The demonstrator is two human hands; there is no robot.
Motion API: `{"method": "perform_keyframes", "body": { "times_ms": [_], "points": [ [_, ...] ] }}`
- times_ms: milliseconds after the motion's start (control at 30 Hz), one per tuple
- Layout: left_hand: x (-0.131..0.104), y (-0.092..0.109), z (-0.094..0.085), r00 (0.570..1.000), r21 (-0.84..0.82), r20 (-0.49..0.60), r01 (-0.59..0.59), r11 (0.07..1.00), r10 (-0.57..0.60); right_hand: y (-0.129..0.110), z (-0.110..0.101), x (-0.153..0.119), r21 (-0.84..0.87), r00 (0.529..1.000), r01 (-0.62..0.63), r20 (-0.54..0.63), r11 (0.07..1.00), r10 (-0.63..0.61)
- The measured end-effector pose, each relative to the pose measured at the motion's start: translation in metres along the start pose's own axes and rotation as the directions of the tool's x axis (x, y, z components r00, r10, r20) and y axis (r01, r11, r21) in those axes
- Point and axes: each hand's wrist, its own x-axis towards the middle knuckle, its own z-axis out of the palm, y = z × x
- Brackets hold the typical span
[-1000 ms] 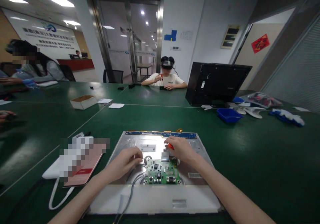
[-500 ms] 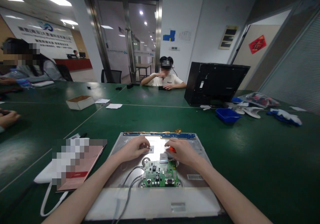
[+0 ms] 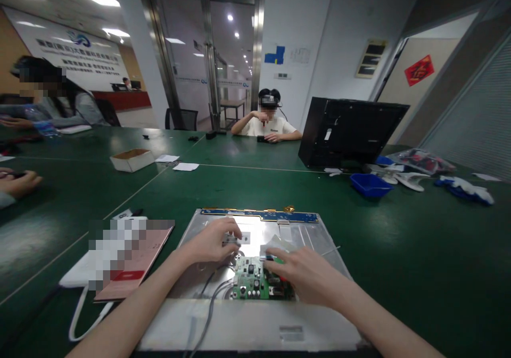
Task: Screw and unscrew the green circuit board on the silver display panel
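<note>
A grey metal display panel (image 3: 247, 326) lies flat in front of me, with a green circuit board (image 3: 249, 278) on its middle and a narrow blue board (image 3: 247, 214) along its far edge. My left hand (image 3: 213, 241) is above the panel, left of the circuit board. Its fingers are bent, thumb and forefinger apart, and nothing shows between them. My right hand (image 3: 305, 273) covers the board's right side, its fingertips at a pale flat ribbon (image 3: 273, 245). It holds a screwdriver (image 3: 331, 250); the thin shaft sticks out to the right and a bit of red shows below the fingers.
Left of the panel lie a white device with a cable (image 3: 75, 315) and a pink booklet (image 3: 149, 262). Farther off are an open box (image 3: 131, 160), a blue tray (image 3: 371, 185), a black monitor (image 3: 353, 132) and gloves (image 3: 465, 188). Other people sit around the green table.
My right hand has moved nearer to me, from above the circuit board onto its right side. The pale ribbon now stands up by its fingertips. My left hand has shifted little, its thumb farther from the forefinger.
</note>
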Motion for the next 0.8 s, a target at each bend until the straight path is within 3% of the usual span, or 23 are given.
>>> {"method": "perform_keyframes", "body": {
  "times_ms": [300, 400, 567, 700, 800],
  "points": [
    [0.001, 0.001, -0.004, 1.0, -0.038, 0.018, 0.011, 0.999, -0.01, 0.011, -0.016, 0.001, 0.241, 0.999, -0.018, -0.028, 0.97, 0.025],
    [0.002, 0.001, -0.003, 1.0, -0.056, 0.02, 0.007, 0.998, -0.006, 0.012, -0.012, 0.006, 0.278, 0.986, -0.093, -0.105, 0.956, 0.126],
    [0.004, -0.006, -0.001, 0.999, -0.097, 0.04, 0.003, 0.995, 0.0, 0.012, 0.002, 0.015, 0.321, 0.907, -0.27, -0.232, 0.908, 0.352],
    [0.005, -0.01, -0.003, 0.999, -0.128, 0.051, -0.01, 0.992, 0.016, 0.013, 0.01, 0.017, 0.298, 0.884, -0.3, -0.271, 0.906, 0.381],
    [0.005, -0.008, -0.005, 0.997, -0.146, 0.067, -0.017, 0.989, 0.027, 0.015, 0.012, 0.015, 0.273, 0.897, -0.259, -0.288, 0.926, 0.335]
  ]
}}
